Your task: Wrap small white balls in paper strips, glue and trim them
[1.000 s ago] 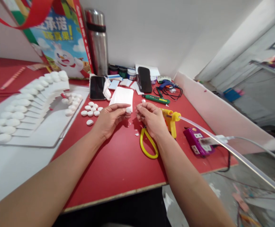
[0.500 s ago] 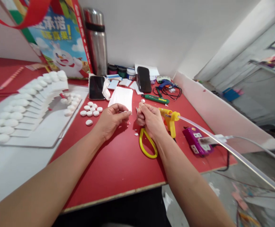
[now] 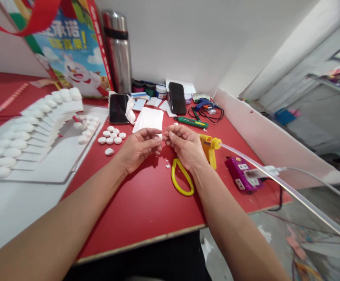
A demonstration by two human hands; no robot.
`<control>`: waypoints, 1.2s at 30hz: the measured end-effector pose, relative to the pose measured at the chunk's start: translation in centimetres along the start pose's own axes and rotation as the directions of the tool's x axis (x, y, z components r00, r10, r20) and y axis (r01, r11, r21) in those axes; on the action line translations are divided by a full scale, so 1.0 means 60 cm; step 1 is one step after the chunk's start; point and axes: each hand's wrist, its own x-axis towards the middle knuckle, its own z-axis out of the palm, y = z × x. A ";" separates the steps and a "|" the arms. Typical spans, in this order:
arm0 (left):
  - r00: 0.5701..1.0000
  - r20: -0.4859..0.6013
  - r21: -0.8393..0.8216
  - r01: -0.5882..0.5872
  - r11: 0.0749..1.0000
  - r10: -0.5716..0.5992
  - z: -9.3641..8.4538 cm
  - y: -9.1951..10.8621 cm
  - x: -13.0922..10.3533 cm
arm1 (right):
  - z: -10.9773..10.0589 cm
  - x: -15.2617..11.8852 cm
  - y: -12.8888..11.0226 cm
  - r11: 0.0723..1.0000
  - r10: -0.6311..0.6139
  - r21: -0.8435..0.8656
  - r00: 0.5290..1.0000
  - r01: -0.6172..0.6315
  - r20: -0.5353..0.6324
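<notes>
At the far left, a curved row of white oval pads (image 3: 19, 144) is carried by fanned white strips on a pale board (image 3: 52, 172). Between that board and the hands, a cluster of white rounded pieces (image 3: 110, 141) is laid on the red tabletop (image 3: 134, 210), with a lone piece (image 3: 109, 152) set just nearer the table's front edge

Further right, a small white piece (image 3: 160, 136) is pinched at the fingertips of the left hand (image 3: 137, 152), thumb against fingers. It is mostly covered by them, so its long axis cannot be told. It is placed at the right side of that hand, in the narrow gap that is left between the two hands, just in front of a white sheet (image 3: 149, 118). By the left hand it is touched; the right hand (image 3: 189, 148) is held close on its other side, fingertips turned toward it and nearly level with it. The fingers of the right hand are drawn together, but whether anything is grasped there cannot be told

Just below the right hand, a yellow loop handle (image 3: 184, 191) is partly covered by it. Behind that hand a green cutter (image 3: 191, 122) is laid, and beside it, to the right, a yellow glue gun (image 3: 212, 156) is seen, with a purple box (image 3: 235, 171) beyond
</notes>
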 end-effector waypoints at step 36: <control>0.975 0.213 -0.034 0.066 0.997 -0.057 -0.012 0.005 -0.003 | 0.000 -0.002 -0.008 0.999 0.037 -0.004 0.999 -0.037 -0.027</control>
